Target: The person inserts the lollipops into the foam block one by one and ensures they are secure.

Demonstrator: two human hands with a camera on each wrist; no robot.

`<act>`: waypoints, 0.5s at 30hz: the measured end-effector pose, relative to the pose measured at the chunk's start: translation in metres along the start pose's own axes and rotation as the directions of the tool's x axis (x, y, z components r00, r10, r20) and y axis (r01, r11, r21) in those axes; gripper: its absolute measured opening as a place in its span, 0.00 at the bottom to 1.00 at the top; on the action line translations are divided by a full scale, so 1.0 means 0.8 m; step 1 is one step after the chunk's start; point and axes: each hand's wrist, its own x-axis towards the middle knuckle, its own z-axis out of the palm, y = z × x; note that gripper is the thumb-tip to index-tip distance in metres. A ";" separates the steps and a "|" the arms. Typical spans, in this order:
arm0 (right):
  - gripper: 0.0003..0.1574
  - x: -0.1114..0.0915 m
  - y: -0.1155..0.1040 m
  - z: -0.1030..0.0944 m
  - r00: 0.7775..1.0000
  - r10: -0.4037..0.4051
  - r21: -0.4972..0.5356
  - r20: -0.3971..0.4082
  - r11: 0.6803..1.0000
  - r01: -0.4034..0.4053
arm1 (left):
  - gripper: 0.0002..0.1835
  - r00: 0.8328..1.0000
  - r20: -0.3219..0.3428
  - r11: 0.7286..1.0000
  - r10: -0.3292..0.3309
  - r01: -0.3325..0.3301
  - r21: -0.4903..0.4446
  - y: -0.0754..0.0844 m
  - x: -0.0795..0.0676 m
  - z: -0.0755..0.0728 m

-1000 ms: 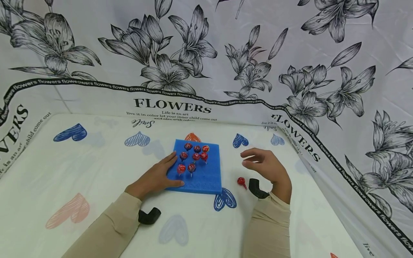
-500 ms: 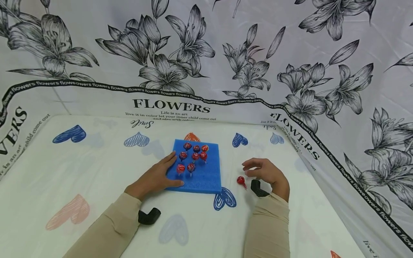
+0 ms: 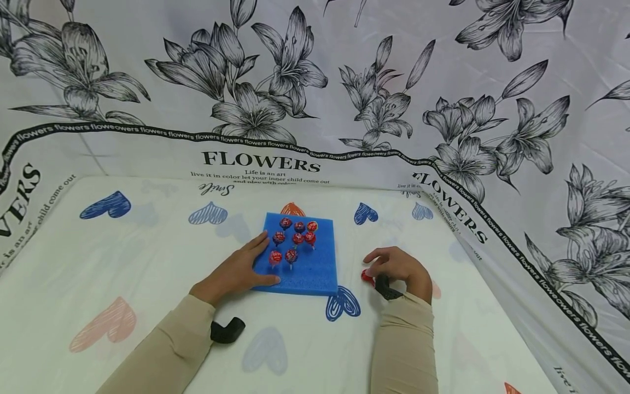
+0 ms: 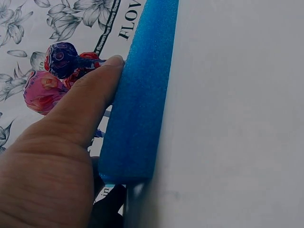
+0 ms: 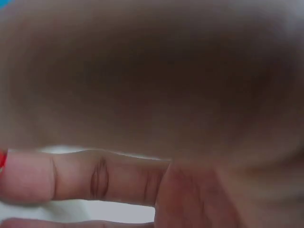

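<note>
In the head view, several lollipops [image 3: 298, 238] with wrapped heads stand upright by their sticks in a blue foam board [image 3: 315, 273]. My left hand [image 3: 236, 275] rests on the board's left side, its fingers and thumb spread along the edge. The left wrist view shows its thumb [image 4: 83, 102] straight against the foam [image 4: 140, 104]. A loose red lollipop [image 3: 365, 276] lies right of the board, partly covered by my right hand [image 3: 396, 267]. That hand's thumb and fingers are around the lollipop; whether they touch it is hard to tell. A sliver of red wrapper [image 5: 2, 159] appears beside a fingertip.
A white cloth with printed hearts [image 3: 266, 350] covers the table. Behind it hangs a flower-printed curtain [image 3: 197, 104]. Black wrist mounts [image 3: 228, 330] sit on both forearms, the right one close to the loose lollipop.
My right hand has come down and toward me onto the loose red lollipop, which has stayed in place. My left hand and the foam board have kept still.
</note>
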 end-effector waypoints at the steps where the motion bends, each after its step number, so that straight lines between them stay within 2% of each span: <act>1: 0.17 0.000 -0.002 0.001 1.000 0.007 -0.008 -0.003 1.000 -0.007 | 0.59 1.000 -0.001 1.000 0.000 0.000 -0.001 0.000 0.000 0.000; 6: 0.13 0.000 -0.010 0.004 1.000 0.020 -0.035 -0.004 0.999 -0.020 | 0.60 1.000 -0.002 1.000 0.000 0.000 0.003 -0.001 0.001 0.001; 10: 0.11 0.001 -0.009 0.003 0.999 0.005 -0.035 -0.036 0.999 -0.006 | 0.60 1.000 -0.006 1.000 0.004 -0.004 0.006 -0.002 0.001 0.002; 15: 0.15 -0.003 -0.004 -0.002 0.994 -0.027 0.096 -0.105 0.995 0.037 | 0.60 1.000 -0.009 1.000 0.003 -0.003 0.002 -0.002 0.000 0.003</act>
